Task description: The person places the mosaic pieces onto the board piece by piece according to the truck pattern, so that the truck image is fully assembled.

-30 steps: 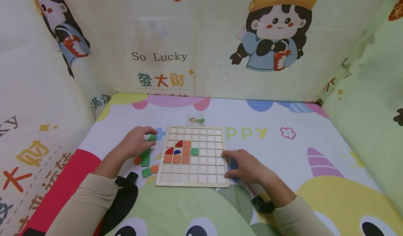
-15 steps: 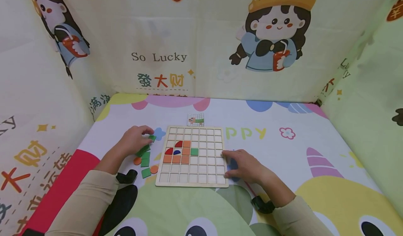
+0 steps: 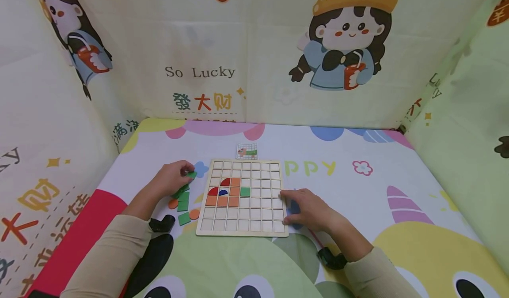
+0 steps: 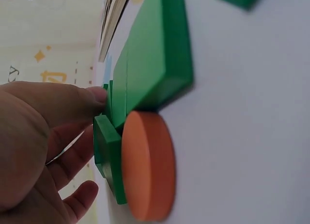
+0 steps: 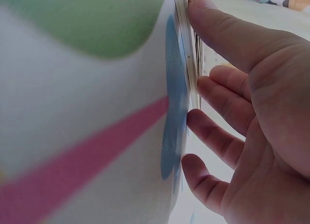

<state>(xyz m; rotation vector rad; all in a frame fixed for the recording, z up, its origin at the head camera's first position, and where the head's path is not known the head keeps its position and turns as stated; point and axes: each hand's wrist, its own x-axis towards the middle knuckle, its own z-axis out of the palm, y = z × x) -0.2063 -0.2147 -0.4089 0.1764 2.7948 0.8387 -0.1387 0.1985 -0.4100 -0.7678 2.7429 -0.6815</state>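
Note:
A wooden grid board (image 3: pixel 266 215) lies on the table, with orange squares (image 3: pixel 222 201), dark red curved pieces (image 3: pixel 213 191), a blue-and-white piece (image 3: pixel 223 192) and one green square (image 3: pixel 245 192) in its cells. Left of the board, my left hand (image 3: pixel 172 176) pinches a green tile (image 3: pixel 192 175) at its fingertips; fingers partly hide it. In the left wrist view, the thumb touches green pieces beside an orange disc (image 4: pixel 145 166). My right hand (image 3: pixel 312 210) touches the board's right edge with thumb and fingertips, its fingers loosely extended, as the right wrist view also shows.
More green tiles (image 3: pixel 183 201) and orange discs (image 3: pixel 194 214) lie between the left forearm and the board. A small picture card (image 3: pixel 247 151) with a coloured grid lies behind the board. Printed cloth walls (image 3: pixel 262 46) enclose the table's back and sides.
A white-and-green piece seen at the left fingertips a second ago no longer shows its white face; only green shows there now. The left hand has shifted slightly left. The right hand stays put.

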